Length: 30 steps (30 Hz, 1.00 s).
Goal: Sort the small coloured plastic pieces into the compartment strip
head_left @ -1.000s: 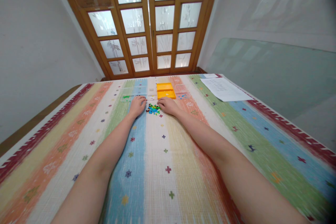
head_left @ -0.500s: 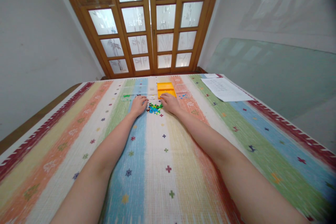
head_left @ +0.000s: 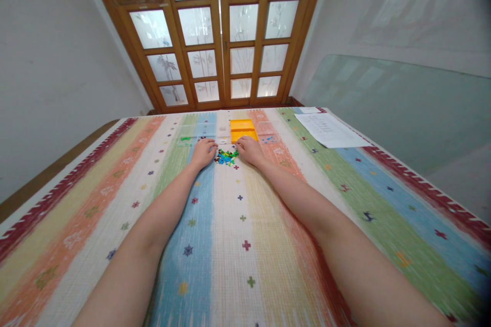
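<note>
A small heap of tiny blue, green, yellow and dark pieces (head_left: 227,157) lies on the tablecloth between my hands; their exact kind is too small to tell. My left hand (head_left: 204,151) rests at the heap's left edge, fingers loosely bent and apart from the thumb, nothing visible in them. On the other side, my right hand (head_left: 248,149) curves inward at the heap's right edge, its fingertips in front of a yellow box (head_left: 243,125). Its fingers are also loosely bent, with nothing seen in them. Behind the left hand stands a clear tray (head_left: 185,131) with green pieces.
Another clear tray (head_left: 267,132) with blue pieces sits right of the yellow box. White paper sheets (head_left: 326,130) lie at the table's far right. A striped cloth (head_left: 230,245) covers the table. Beyond its far edge are wooden glazed doors (head_left: 224,61), with walls on both sides.
Both hands keep almost the same places around the heap. The heap looks slightly shifted; the view itself has moved a little.
</note>
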Each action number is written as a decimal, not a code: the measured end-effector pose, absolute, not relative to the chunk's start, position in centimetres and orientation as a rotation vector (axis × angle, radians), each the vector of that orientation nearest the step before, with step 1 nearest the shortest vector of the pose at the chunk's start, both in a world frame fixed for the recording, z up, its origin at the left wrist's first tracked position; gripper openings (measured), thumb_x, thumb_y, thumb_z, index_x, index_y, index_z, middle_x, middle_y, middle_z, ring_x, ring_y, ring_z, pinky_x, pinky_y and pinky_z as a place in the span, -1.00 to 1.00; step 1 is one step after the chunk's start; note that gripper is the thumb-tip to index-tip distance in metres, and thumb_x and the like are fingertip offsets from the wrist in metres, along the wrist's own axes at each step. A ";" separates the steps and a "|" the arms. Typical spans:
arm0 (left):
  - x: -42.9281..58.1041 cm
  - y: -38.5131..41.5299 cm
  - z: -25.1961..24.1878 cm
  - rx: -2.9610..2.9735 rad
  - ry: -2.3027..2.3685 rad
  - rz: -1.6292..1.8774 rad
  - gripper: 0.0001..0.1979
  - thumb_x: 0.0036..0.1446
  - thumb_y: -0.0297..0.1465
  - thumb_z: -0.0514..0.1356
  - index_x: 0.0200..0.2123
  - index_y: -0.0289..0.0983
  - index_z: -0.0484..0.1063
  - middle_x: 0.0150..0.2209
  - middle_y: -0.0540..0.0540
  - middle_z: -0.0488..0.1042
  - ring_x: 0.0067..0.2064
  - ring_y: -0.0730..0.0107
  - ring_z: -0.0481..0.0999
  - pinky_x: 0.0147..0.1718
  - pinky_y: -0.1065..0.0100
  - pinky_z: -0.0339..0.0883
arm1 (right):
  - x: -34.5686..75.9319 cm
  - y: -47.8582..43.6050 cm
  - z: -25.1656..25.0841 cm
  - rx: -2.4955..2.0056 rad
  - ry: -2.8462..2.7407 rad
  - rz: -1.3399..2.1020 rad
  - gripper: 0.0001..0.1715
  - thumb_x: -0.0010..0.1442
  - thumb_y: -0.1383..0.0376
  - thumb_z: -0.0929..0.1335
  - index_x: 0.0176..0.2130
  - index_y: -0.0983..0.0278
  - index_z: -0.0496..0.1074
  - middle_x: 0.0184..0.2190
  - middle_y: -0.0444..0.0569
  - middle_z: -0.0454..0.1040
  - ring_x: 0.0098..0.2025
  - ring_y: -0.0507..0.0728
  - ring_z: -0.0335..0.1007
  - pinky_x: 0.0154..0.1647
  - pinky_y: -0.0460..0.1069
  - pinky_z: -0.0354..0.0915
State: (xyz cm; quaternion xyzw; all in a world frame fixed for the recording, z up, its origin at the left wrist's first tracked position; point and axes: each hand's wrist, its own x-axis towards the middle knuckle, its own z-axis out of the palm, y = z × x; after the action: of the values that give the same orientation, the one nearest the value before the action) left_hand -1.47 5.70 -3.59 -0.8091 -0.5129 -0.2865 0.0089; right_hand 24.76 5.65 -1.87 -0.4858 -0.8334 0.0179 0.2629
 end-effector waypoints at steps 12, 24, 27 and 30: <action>-1.4 5.6 -3.6 -2.517 -1.617 -0.881 -0.70 0.35 -0.34 0.12 -0.11 -0.20 0.68 0.11 -0.16 0.57 0.14 0.09 0.49 0.22 0.02 0.32 | 24.7 5.5 -1.6 -1.353 -2.303 0.040 -0.63 0.49 0.21 0.26 -0.12 0.28 0.62 -0.10 0.10 0.59 -0.01 0.20 0.42 0.02 0.02 0.21; -1.4 5.6 -3.5 -2.525 -1.612 -0.880 -0.70 0.35 -0.33 0.12 -0.10 -0.20 0.68 0.11 -0.17 0.57 0.15 0.10 0.49 0.24 0.02 0.31 | 24.6 5.5 -1.7 -1.388 -2.365 0.079 -0.56 0.51 0.18 0.22 -0.10 0.26 0.65 -0.09 0.11 0.62 -0.01 0.21 0.44 0.03 0.01 0.22; -1.3 5.5 -3.4 -2.527 -1.616 -0.884 -0.70 0.35 -0.32 0.12 -0.10 -0.20 0.68 0.11 -0.18 0.56 0.15 0.09 0.49 0.24 0.02 0.31 | 24.6 5.6 -1.7 -1.379 -2.371 0.079 -0.56 0.52 0.17 0.22 -0.10 0.27 0.65 -0.09 0.10 0.62 -0.01 0.20 0.44 0.04 0.00 0.22; -1.3 5.5 -3.4 -2.527 -1.627 -0.869 -0.70 0.35 -0.32 0.12 -0.10 -0.19 0.68 0.12 -0.17 0.56 0.15 0.09 0.48 0.25 0.01 0.30 | 24.6 5.5 -1.7 -1.367 -2.373 0.073 -0.56 0.51 0.17 0.23 -0.09 0.27 0.65 -0.09 0.10 0.61 -0.01 0.20 0.44 0.04 0.00 0.22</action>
State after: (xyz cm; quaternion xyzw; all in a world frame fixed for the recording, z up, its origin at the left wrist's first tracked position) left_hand -1.30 5.48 -3.40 -0.8077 -0.5199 -0.2778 0.0065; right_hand 24.59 5.55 -1.71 -0.4889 -0.8487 0.0261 0.1997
